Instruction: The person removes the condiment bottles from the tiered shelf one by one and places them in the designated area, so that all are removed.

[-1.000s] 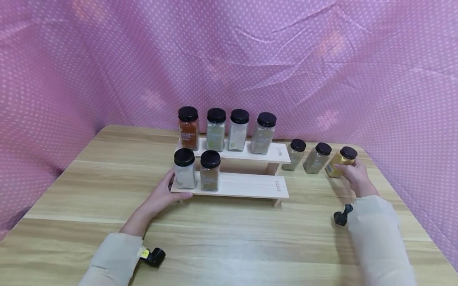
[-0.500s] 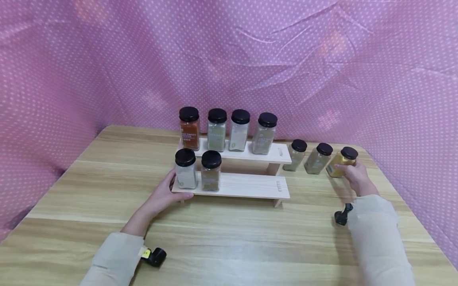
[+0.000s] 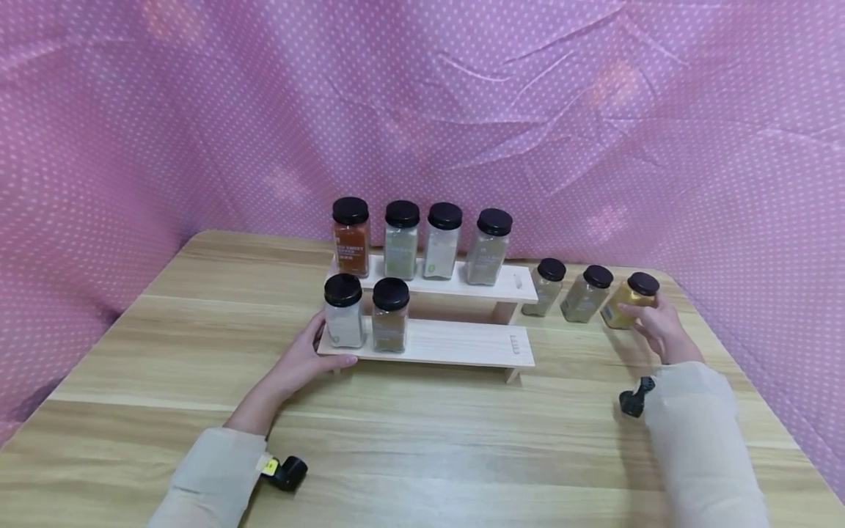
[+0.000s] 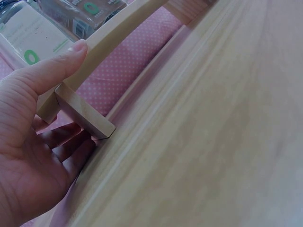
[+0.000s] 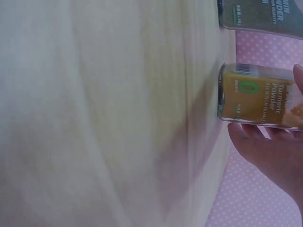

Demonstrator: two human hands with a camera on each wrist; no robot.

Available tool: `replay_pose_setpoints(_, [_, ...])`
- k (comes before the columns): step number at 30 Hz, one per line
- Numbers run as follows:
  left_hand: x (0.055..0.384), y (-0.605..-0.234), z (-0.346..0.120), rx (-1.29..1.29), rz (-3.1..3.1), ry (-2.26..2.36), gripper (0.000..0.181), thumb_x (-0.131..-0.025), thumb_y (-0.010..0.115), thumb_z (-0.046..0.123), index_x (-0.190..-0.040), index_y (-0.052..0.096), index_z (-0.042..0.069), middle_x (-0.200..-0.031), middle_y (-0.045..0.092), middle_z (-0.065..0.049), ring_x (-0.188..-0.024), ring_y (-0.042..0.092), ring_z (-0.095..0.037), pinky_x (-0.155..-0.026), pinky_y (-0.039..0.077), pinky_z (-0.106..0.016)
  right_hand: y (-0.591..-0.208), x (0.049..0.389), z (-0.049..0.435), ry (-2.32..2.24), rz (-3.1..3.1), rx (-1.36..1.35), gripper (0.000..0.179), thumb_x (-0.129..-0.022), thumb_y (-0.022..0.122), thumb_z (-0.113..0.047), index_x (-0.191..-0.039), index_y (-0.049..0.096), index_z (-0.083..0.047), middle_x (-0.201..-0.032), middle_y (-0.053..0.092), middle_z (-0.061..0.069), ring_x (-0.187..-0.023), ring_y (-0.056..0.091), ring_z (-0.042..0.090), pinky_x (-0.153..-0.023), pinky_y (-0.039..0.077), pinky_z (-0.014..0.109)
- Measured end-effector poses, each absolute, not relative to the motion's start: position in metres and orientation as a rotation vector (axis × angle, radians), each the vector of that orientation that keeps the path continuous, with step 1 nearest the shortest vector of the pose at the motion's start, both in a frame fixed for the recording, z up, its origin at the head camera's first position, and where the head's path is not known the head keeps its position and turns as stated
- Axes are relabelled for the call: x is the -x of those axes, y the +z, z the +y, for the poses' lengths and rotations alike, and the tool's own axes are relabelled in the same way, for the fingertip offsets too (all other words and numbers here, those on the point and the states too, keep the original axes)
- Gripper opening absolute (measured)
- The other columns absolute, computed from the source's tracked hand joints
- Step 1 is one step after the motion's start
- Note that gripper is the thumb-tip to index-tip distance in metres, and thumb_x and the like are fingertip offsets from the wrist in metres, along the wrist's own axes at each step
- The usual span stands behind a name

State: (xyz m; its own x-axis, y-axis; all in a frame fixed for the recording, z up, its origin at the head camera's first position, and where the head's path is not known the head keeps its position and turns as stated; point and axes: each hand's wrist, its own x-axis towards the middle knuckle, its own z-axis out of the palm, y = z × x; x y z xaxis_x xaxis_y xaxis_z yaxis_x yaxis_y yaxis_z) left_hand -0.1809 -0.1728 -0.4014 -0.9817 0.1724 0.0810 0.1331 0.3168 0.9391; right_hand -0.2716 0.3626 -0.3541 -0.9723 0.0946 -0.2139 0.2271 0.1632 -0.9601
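Note:
My left hand grips the left end of a pale wooden two-step spice rack, thumb along the front edge and fingers by the end leg. Near that hand, a jar of white powder and a jar of brown spice stand on the lower step. At the far right, my right hand holds a black-lidded jar of turmeric powder by its sides. The turmeric jar stands upright on the table. Beside it is a jar of cumin powder.
On the upper step stand a red sweet pepper jar, a pale green jar, a white jar and a greyish jar. Another jar stands right of the rack. Pink dotted cloth hangs behind the wooden table.

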Motion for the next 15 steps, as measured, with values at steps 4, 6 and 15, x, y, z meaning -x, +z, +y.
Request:
replay_pose_setpoints(4, [0.180, -0.401, -0.173, -0.266, 2.526, 1.774, 0.095, -0.066, 0.074, 0.028, -0.139, 0.014, 0.016, -0.137, 0.023, -0.013, -0.123, 0.020, -0.029, -0.098, 0.017, -0.046, -0.355, 0.272, 0.367, -1.929, 2.341, -0.294, 0.081, -0.080, 0.061, -0.015, -0.139, 0.007, -0.021, -0.140, 0.000, 0.020, -0.125, 0.005, 0.033, -0.099, 0.012, 0.045])
replay_pose_setpoints(6, [0.180, -0.401, -0.173, -0.258, 2.522, 1.772, 0.095, -0.067, 0.074, 0.029, -0.139, 0.014, 0.016, -0.138, 0.022, -0.013, -0.124, 0.018, -0.029, -0.098, 0.016, -0.046, -0.361, 0.276, 0.374, -1.910, 2.370, -0.297, 0.085, -0.078, 0.065, -0.020, -0.140, 0.006, -0.022, -0.140, 0.003, 0.021, -0.125, 0.007, 0.033, -0.099, 0.012, 0.046])
replay_pose_setpoints(15, [0.180, -0.401, -0.174, -0.297, 2.480, 1.825, 0.090, -0.067, 0.074, 0.024, -0.137, 0.018, 0.014, -0.135, 0.027, -0.013, -0.122, 0.024, -0.028, -0.098, 0.018, -0.045, -0.391, 0.291, 0.411, -1.898, 2.410, -0.240, 0.099, -0.071, 0.071, -0.027, -0.139, 0.000, -0.026, -0.141, -0.003, 0.017, -0.124, 0.008, 0.035, -0.097, 0.012, 0.052])
